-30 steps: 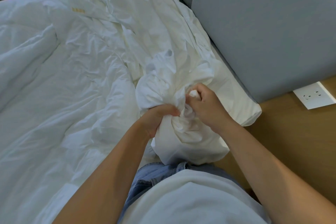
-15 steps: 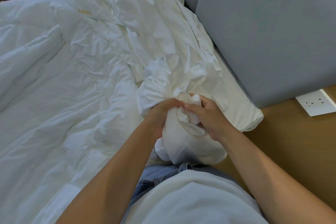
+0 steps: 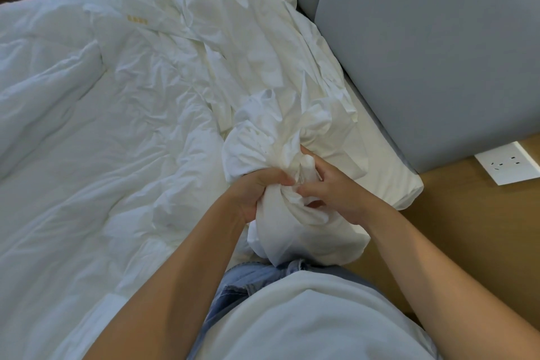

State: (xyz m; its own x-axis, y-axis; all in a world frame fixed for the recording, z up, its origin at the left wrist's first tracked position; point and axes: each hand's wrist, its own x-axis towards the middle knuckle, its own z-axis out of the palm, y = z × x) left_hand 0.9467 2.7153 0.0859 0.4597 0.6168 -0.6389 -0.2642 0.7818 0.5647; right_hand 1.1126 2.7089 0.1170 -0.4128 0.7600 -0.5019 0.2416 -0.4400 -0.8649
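The white fabric bundle (image 3: 295, 155) sat right at the near corner of the bed, gathered into a tight neck with a full, rounded sack of cloth hanging below it against the person's waist. Whether it was a pillowcase or the corner of a duvet cover, the folds hid too much to say. The left hand (image 3: 257, 193) was clamped round that neck from the left, fingers curled fully over the cloth. The right hand (image 3: 336, 187) came in from the other side, touching the same knot of fabric, its fingers (image 3: 306, 190) bent and pinching loose folds, thumb up against the ruffled top. Both hands met there, almost knuckle to knuckle.

Above the grip the cloth puffed out in a crumpled rosette. Just beside it on the right lay the mattress corner (image 3: 391, 172) in its white cover. Behind the bundle a rumpled sheet (image 3: 248, 38) ran up toward the grey padded headboard (image 3: 438, 52), with a small yellow label (image 3: 137, 20) on the linen further left. A puffy white duvet (image 3: 102, 155) filled the left side. Right of the bed, a white wall socket (image 3: 508, 165) sat on a wooden panel (image 3: 467, 228). Nearest the camera were blue jeans (image 3: 248, 280) and a white shirt (image 3: 306, 321).
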